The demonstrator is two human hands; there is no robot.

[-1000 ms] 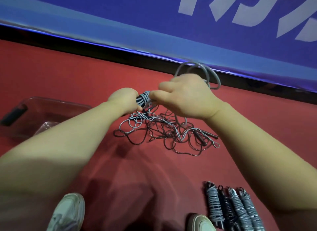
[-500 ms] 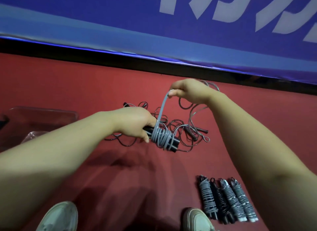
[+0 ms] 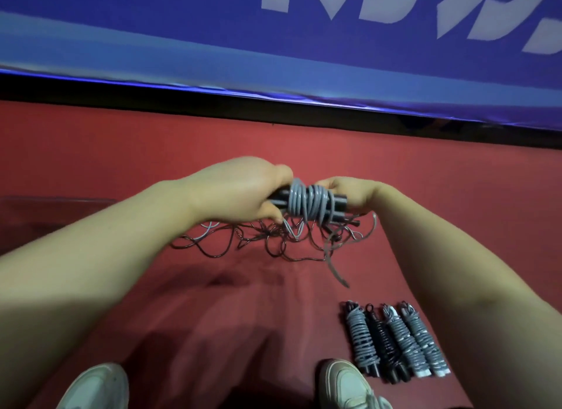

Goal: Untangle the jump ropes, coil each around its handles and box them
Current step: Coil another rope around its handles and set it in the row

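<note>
My left hand (image 3: 243,192) grips one end of a pair of black handles with grey rope wound around them (image 3: 307,203). My right hand (image 3: 349,195) holds the other end of the same bundle, above the floor. A loose grey tail (image 3: 333,262) hangs from it toward the floor. Under my hands lies a tangle of dark and grey jump ropes (image 3: 261,241). Several coiled ropes (image 3: 395,341) lie side by side at the lower right.
A clear plastic box (image 3: 45,214) stands at the left edge, partly behind my left forearm. A blue banner wall (image 3: 273,43) runs along the far side of the red floor. My two shoes (image 3: 97,387) are at the bottom edge.
My right hand came down from pulling the grey rope up and now holds the bundle's right end. More turns sit on the handles and the bundle lies level between both hands.
</note>
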